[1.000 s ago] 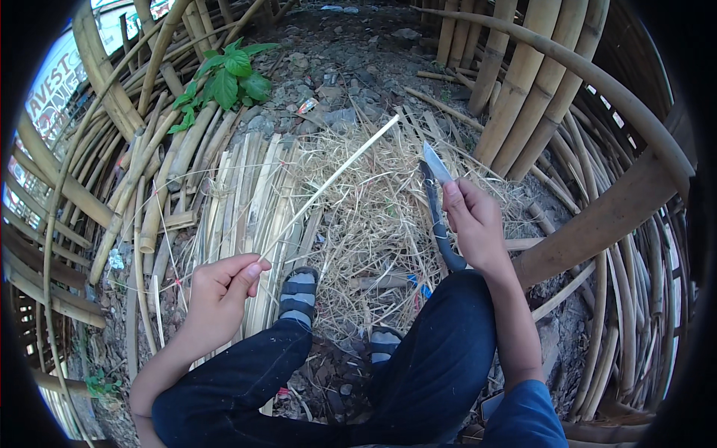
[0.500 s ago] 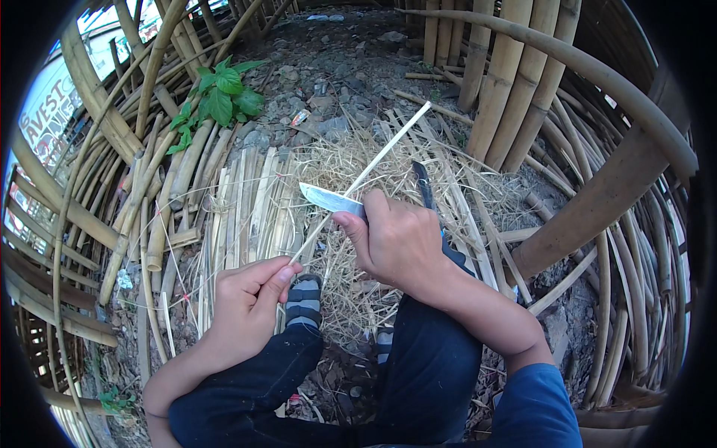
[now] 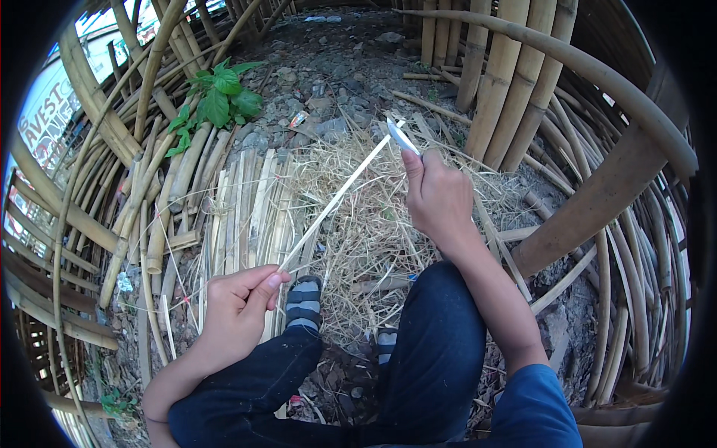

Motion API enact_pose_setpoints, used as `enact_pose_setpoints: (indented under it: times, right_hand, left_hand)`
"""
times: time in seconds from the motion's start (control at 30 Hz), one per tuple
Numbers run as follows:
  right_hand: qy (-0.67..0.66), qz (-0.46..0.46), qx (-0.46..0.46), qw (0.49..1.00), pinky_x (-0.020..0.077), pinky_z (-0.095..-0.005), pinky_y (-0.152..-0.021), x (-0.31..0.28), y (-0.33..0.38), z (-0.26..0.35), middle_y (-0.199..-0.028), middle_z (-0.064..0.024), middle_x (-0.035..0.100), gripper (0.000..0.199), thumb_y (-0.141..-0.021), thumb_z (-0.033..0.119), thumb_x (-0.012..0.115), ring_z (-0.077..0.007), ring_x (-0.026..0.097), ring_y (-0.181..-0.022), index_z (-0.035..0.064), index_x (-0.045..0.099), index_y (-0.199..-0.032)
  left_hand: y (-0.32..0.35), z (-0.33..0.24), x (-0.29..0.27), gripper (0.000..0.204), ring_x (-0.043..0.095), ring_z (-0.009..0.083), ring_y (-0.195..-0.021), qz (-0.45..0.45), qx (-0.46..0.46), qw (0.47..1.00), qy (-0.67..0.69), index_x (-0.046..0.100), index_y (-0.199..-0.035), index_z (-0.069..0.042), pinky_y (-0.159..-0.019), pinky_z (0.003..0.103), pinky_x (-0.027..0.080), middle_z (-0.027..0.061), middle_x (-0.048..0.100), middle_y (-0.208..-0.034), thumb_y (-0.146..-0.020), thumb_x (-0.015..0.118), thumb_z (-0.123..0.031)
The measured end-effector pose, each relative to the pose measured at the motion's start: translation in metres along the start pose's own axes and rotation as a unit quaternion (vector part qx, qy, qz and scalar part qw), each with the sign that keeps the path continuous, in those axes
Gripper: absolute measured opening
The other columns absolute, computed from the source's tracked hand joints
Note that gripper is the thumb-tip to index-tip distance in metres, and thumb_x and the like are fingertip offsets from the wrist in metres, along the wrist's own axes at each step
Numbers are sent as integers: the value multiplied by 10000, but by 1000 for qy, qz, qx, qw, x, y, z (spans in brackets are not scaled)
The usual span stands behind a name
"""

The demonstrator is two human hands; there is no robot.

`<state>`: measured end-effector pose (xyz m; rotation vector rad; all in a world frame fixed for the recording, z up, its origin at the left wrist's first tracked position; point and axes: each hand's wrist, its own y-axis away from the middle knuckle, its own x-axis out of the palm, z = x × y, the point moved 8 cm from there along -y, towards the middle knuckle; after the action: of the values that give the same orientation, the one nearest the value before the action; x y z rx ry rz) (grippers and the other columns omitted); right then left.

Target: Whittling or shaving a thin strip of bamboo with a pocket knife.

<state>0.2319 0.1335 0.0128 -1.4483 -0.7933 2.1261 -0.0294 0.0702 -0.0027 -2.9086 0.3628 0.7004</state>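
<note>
- While the left hand point(image 3: 240, 305) pinches the pale strip point(image 3: 336, 201), it should stay steady.
- Right hand point(image 3: 442, 196), gripping the knife point(image 3: 402, 137), should keep its angle shallow.

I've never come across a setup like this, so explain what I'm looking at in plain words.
There is no machine here, just a person's two bare hands. The view comes from the left of two wide fisheye cameras worn on the head, looking down, so straight edges bend.

The left hand pinches the near end of a slim bamboo strip. The right hand grips a knife, its blade at the strip's far end; contact is hard to judge.

On the ground lie curly shavings, with split bamboo lengths to their left. Bamboo poles stand at upper right.
</note>
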Motion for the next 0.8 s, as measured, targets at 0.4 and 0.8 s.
enact_pose_setpoints:
  times: [0.4, 0.8]
  right_hand:
    - [-164, 48, -88, 981, 399, -427, -396, 3, 15, 28, -466, -139, 507, 399, -944, 343, 503, -321, 526, -390, 21, 500, -708]
    - [-90, 35, -178, 979, 410, -361, -343, -5, 26, 72, -452, -105, 517, 406, -908, 363, 566, -247, 535, -360, 36, 483, -683]
  left_hand:
    - [-8, 12, 9, 208, 379, 26, -561, 29, -37, 998, 51, 628, -969, 24, -496, 182, 290, -27, 468, -634, -972, 485, -127]
    - [-7, 0, 18, 197, 475, 59, -591, 41, -17, 997, 59, 618, -917, 46, -550, 222, 402, 14, 522, -633, -965, 479, -85]
